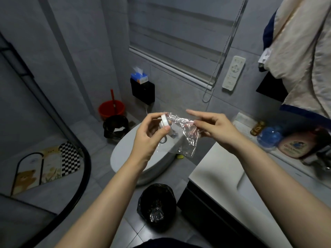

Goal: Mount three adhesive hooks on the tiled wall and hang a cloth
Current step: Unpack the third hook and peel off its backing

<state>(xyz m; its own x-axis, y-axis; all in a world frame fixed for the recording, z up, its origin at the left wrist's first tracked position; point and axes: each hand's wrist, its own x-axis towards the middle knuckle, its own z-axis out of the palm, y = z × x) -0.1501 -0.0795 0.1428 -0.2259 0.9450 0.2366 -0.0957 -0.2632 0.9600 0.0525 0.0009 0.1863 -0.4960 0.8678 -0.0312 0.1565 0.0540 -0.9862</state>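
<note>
- The left hand (149, 135) is holding a round white hook (165, 121) between its thumb and fingers, up in the air over the toilet lid (125, 149).
- A small metal loop is hanging down under the hook, by the thumb.
- The right hand (215, 127) is pinching a crinkly clear plastic bag (180, 138) with its thumb and some fingers, while its pointer finger is sticking out straight.
- The bag is stretching between the two hands and is touching the hook.
- The two hands are near each other but not touching.
- A cream cloth (300, 51) with a dark blue edge is hanging high on the right, over the counter.
- A white remote (233, 73) is sitting on the grey tiled wall (179, 83), next to the window blind.
- A black bin (157, 206) is standing on the floor below the arms.
- A red bucket (111, 109) is sitting in the far corner.
</note>
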